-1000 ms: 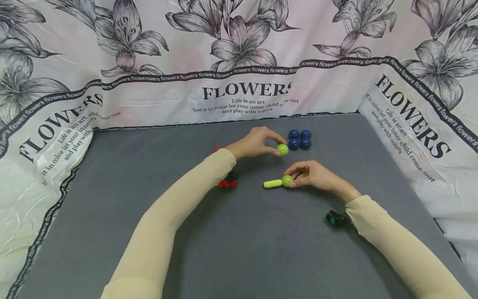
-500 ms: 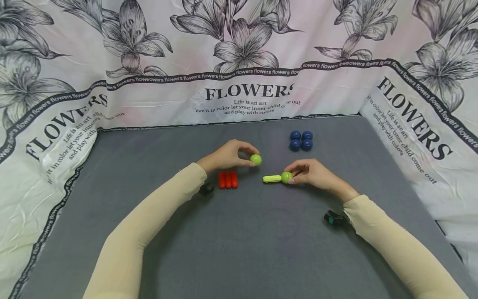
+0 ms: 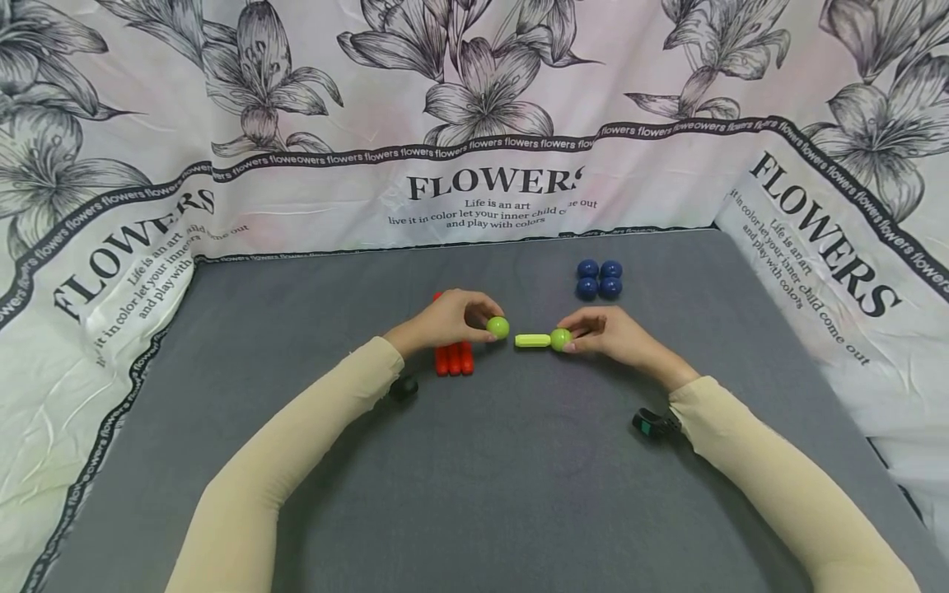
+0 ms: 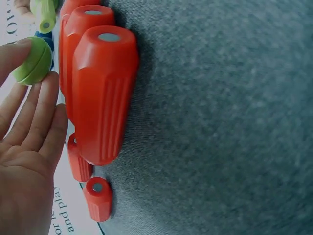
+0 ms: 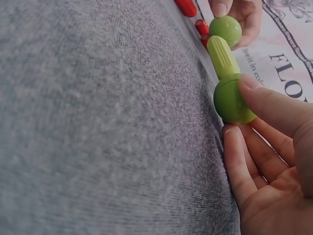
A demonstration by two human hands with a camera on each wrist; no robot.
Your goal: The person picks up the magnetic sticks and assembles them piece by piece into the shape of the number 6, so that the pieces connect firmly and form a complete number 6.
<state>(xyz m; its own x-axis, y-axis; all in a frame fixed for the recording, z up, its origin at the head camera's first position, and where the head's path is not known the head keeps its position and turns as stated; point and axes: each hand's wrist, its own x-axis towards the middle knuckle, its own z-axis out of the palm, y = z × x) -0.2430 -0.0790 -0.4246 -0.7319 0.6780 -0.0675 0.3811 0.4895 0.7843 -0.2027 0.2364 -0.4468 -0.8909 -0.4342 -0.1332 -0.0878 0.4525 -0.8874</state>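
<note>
In the head view my left hand (image 3: 452,319) pinches a green ball (image 3: 498,328) between thumb and fingertips. My right hand (image 3: 610,333) pinches a second green ball (image 3: 560,340), from which a ribbed yellow-green rod (image 3: 532,340) sticks out to the left. A small gap separates the rod's free end from the left hand's ball. In the left wrist view that ball (image 4: 34,61) shows a seam, and the rod (image 4: 47,19) has a grey disc in its end. The right wrist view shows the rod (image 5: 224,58) joined to the right hand's ball (image 5: 234,99).
Under and beside my left hand lie several red rods (image 3: 455,359), partly hidden by it; grey discs mark their ends in the left wrist view. Several dark blue balls (image 3: 599,280) stand grouped at the back of the grey table (image 3: 519,494). Flower-printed cloth (image 3: 296,202) borders the table.
My left hand has carried its green ball left and toward me, away from the blue balls, over the red rods. My right hand has shifted slightly left and away with its ball and rod.
</note>
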